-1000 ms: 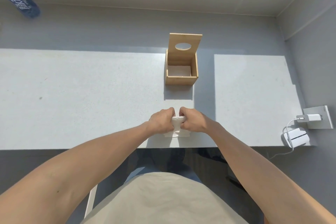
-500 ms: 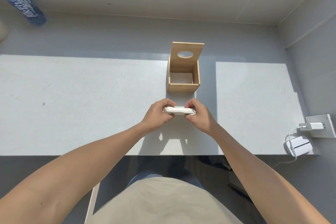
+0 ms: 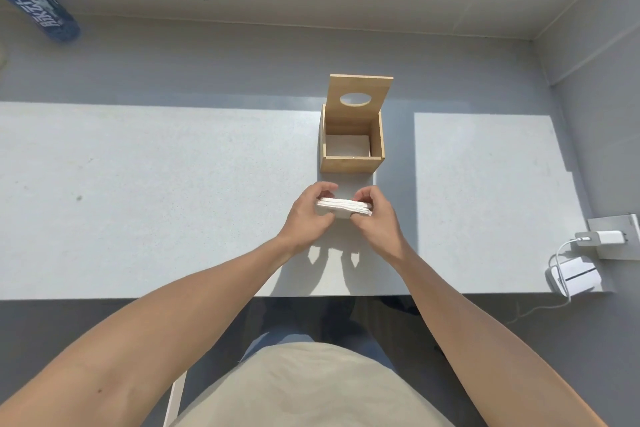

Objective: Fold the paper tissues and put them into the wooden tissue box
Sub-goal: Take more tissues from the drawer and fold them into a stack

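Both hands hold a flat stack of folded white paper tissues [image 3: 344, 207] above the pale grey tabletop [image 3: 156, 201]. The left hand [image 3: 308, 215] pinches the stack's left end, fingers curled over the top and thumb underneath; the right hand [image 3: 375, 215] clamps the right end the same way, its fingertips [image 3: 362, 196] resting on the upper sheet. The stack lies level between the two grips, its layered edge facing the camera, and it is clear of the table (the hands' shadow falls on the surface nearer the body than the fingers).

Just beyond the fingertips stands the square light wooden tissue box [image 3: 351, 163], apart from the stack. Its hinged wooden lid with an oval hole [image 3: 358, 94] is tipped up and back, leaving the box open on top; something white lies flat on its floor.

Well to the right of the right hand's fingers, near the table's edge, a white charger plugged into a grey socket plate [image 3: 607, 239] sits with a white cabled device [image 3: 575, 279] beside it. Far to the left of the left fingers, at the upper corner, lies a dark blue printed cylinder [image 3: 38, 7].
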